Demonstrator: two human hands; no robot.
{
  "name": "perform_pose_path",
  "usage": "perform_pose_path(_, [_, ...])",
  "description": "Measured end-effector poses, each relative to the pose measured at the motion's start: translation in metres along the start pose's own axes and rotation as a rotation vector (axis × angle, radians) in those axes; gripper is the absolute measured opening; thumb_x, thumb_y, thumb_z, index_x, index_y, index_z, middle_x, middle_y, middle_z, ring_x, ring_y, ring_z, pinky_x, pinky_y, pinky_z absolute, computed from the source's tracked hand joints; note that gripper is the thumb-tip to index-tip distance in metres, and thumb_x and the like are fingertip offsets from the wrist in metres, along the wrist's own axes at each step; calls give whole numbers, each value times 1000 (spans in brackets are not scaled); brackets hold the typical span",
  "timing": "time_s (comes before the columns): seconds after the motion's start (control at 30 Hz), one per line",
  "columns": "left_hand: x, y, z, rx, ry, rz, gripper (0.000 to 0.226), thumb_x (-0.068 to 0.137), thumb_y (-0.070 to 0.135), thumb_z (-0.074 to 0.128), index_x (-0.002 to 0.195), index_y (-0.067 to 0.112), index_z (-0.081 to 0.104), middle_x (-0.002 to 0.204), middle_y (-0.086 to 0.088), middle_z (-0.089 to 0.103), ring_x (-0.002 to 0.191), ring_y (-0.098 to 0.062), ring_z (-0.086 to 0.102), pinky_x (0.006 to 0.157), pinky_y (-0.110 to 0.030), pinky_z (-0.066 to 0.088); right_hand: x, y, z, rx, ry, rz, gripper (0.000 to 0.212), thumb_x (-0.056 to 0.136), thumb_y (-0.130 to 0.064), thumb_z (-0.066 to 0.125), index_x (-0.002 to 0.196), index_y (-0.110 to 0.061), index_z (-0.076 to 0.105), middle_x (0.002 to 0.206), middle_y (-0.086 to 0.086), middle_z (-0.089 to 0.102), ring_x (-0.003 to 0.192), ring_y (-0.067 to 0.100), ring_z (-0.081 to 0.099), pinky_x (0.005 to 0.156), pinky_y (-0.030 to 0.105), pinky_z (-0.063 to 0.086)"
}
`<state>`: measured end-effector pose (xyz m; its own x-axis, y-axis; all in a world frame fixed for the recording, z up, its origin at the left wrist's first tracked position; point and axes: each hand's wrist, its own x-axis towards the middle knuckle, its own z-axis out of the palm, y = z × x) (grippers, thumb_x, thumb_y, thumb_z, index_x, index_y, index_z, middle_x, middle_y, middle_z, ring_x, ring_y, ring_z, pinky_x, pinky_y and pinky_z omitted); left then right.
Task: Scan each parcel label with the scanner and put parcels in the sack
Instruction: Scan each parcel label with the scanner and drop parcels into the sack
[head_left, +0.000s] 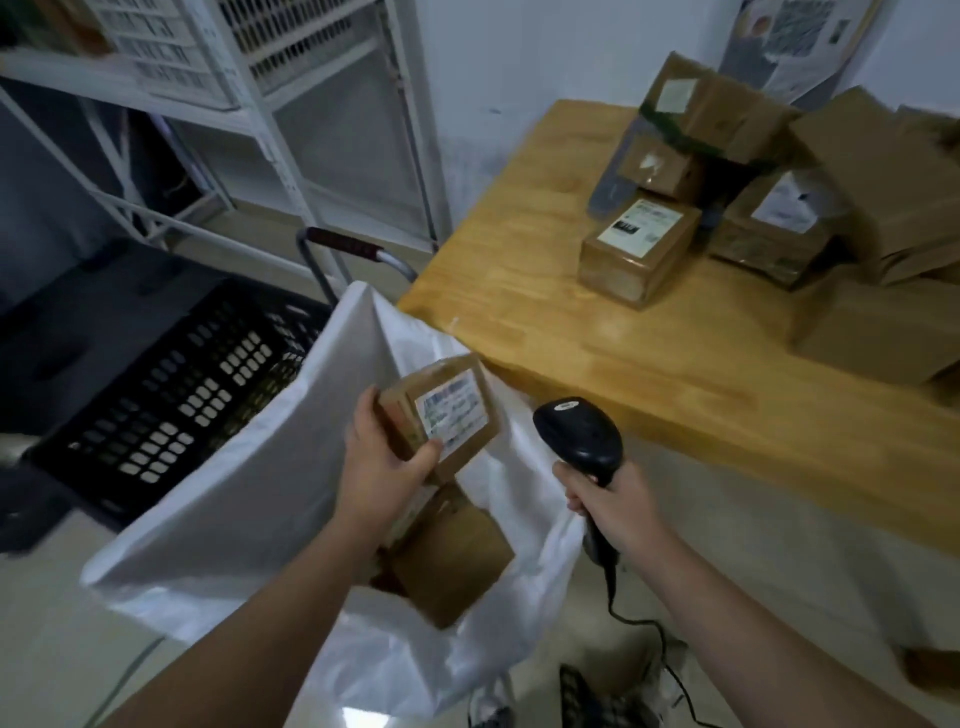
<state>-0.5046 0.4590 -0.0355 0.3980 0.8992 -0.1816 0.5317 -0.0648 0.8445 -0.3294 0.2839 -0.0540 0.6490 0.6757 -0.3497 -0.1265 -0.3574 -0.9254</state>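
Note:
My left hand (382, 467) grips a small brown parcel (441, 410) with a white label facing up, held over the open mouth of the white sack (249, 493). Another brown parcel (454, 561) lies inside the sack just below it. To the right, my right hand (610, 506) holds the black corded scanner (582, 434) by its handle, its head pointing up and away. A pile of several brown labelled parcels (639, 254) sits on the wooden table (519, 260) at the upper right.
A black plastic crate (171, 400) stands left of the sack on a trolley with a red-gripped handle (345, 244). White metal shelving (260, 130) lines the back wall. The scanner cable (660, 644) trails to the floor.

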Motion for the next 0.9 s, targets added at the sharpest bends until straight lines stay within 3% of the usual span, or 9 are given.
perform_pose_path(0.1, [1,-29,-33,383,-45,-87,94,74,42,78,146,30,18,134,-9,36,121,-30,47,95,-48,50,-6,11,37,-24,-15,14,10,85,-13,72,87,-7,64,54,-6,57,54,6,58,64,30,47])
perform_pose_path(0.23, [8,-50,-40,850,-319,-86,92,78,50,71,148,27,16,135,-15,34,122,-37,43,97,-46,45,-13,21,67,-69,8,23,20,81,-22,75,93,-10,66,70,-1,63,73,18,63,73,36,52])
perform_pose_path(0.37, [16,-64,-35,1145,-447,-88,93,84,57,61,153,27,6,144,-18,27,132,-38,32,104,-46,35,-19,27,75,-114,30,30,18,82,-24,74,93,-12,66,72,-1,65,77,20,64,75,34,52])
perform_pose_path(0.47, [18,-63,-27,1095,-468,-74,84,88,58,56,151,21,17,146,-17,28,133,-37,30,105,-46,32,-22,31,73,-115,66,52,16,83,-19,72,92,-8,65,68,-1,61,70,15,61,68,24,48])
perform_pose_path(0.57, [19,-47,-16,896,-435,43,63,93,44,55,145,15,33,139,-15,38,128,-35,37,103,-45,36,-23,29,65,-114,97,72,12,86,-14,70,84,-4,64,64,5,59,64,16,58,59,16,45])
perform_pose_path(0.7, [21,-18,2,680,-389,209,53,97,37,52,144,17,39,139,-9,46,123,-28,47,101,-42,44,-23,18,43,-99,139,87,28,86,-15,71,86,12,65,70,17,58,69,24,58,63,29,43])
perform_pose_path(0.9, [16,42,46,551,-376,352,48,97,30,53,141,15,43,134,-7,52,117,-24,53,93,-36,47,-22,-4,-10,-91,256,66,27,86,-21,72,81,5,67,68,17,60,66,24,59,61,29,41])
